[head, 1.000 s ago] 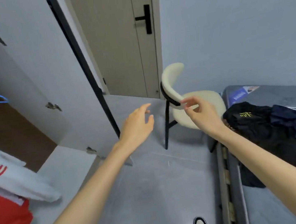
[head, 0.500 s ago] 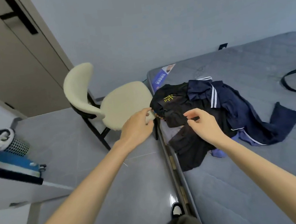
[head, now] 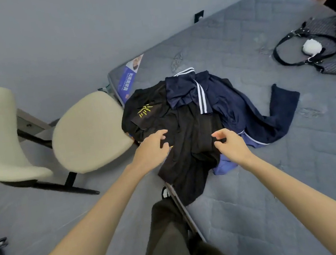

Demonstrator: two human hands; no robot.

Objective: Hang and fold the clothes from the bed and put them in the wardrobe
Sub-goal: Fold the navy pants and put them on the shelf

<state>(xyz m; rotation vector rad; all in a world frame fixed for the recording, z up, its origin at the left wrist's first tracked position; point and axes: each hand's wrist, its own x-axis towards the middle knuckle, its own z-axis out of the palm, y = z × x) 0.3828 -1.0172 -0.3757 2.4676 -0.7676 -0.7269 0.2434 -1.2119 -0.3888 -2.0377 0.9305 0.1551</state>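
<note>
Two hands reach over the heap of clothes at the near edge of the grey mattress. The left hand and the right hand hang loosely curled over the black garment, grasping nothing; whether the fingertips touch the cloth is unclear. A navy striped garment lies partly on the black one. A cream chair stands beside the bed, and a dark handbag lies well apart.

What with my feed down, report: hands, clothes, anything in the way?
Left hand, right hand open over black garment, no grip yet. Navy striped garment tangled beside it on mattress. Cream chair beside the bed corner.
</note>
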